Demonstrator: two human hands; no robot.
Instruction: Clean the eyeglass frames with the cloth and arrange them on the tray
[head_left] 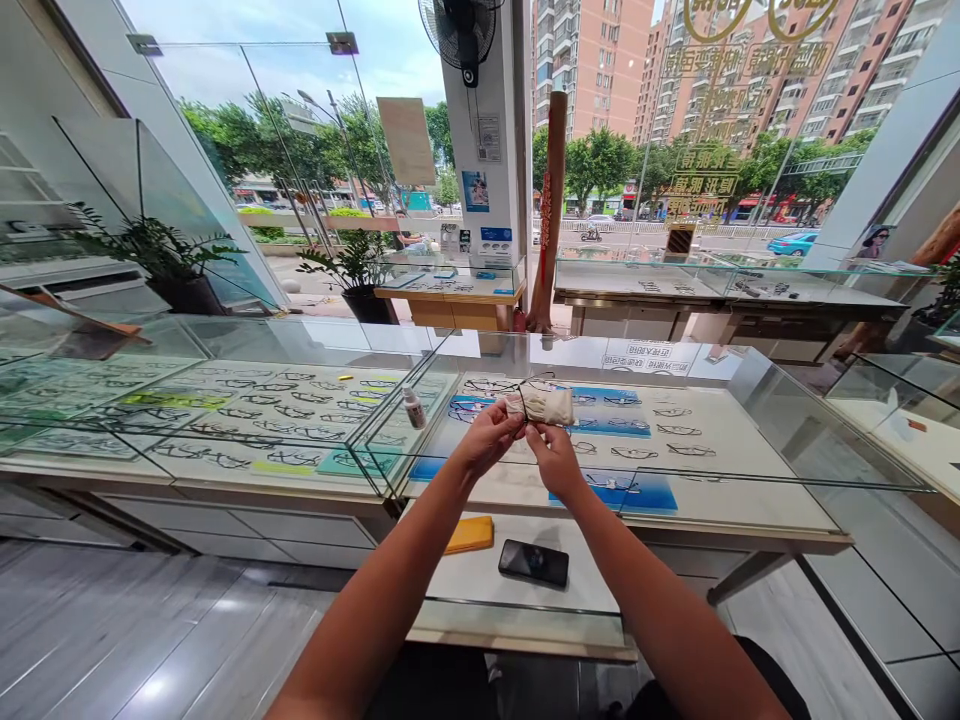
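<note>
Both left hand [487, 437] and right hand [554, 457] pinch cream cloth [555, 406]; smartphone [533, 563] below right hand, bottle [413, 408] left of left hand

cream cloth [553, 407], black phone [533, 564]

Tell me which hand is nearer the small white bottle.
The left hand: it lies between the white bottle and the right hand, which is farther off.

Window [637, 110]: gold Chinese lettering [707, 182], illegible; counter glass [559, 350]: Chinese characters [651, 357], illegible; pillar notices [489, 138]: illegible
</note>
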